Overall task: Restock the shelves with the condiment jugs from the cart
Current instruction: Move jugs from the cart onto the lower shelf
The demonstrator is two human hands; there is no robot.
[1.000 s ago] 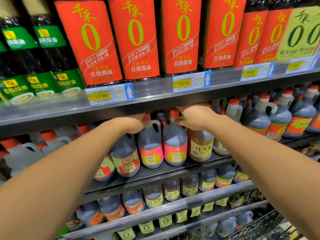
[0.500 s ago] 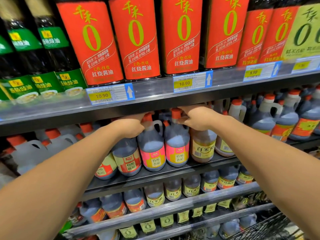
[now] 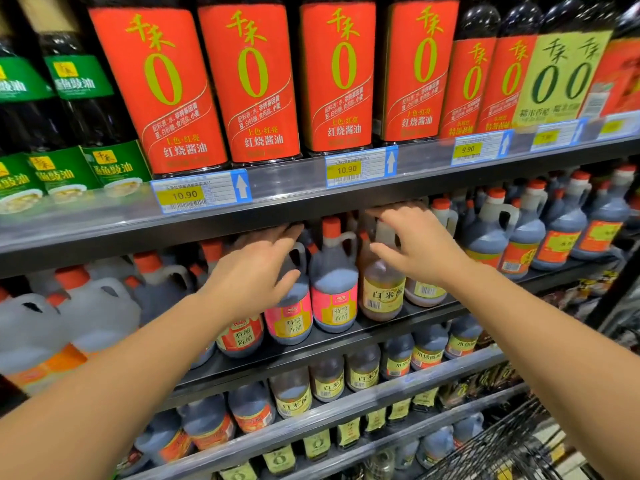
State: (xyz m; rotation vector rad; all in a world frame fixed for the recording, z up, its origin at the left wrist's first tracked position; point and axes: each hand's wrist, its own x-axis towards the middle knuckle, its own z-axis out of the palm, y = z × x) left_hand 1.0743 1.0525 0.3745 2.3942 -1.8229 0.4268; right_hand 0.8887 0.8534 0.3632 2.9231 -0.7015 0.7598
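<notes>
both our hands reach in bare and loose: our left hand [image 3: 256, 271] has its fingers spread just left of the pink-label jug [image 3: 334, 282], in front of a second pink-label jug [image 3: 289, 323], and grips nothing; our right hand [image 3: 415, 244] is splayed the same way just right of that jug, over the neck of the amber jug [image 3: 382, 289], holding nothing, though we cannot tell whether its thumb touches the handle

the pink-label jug holds dark liquid up to its shoulder; the amber jug just right of it holds a clear brownish liquid; pale jugs [image 3: 97, 313] far to its left look milky

the pink-label jug stands upright, long axis vertical, red cap up, handle to the right, label facing us

it sits at the front edge of the shelf [image 3: 311, 348] with neighbours close on both sides; its cap comes near the underside of the upper shelf [image 3: 284, 199], leaving only a thin gap overhead, and above that stand tall red-label bottles [image 3: 256, 81] of dark sauce; low to its right the wire cart [image 3: 502, 448] shows in the corner
</notes>
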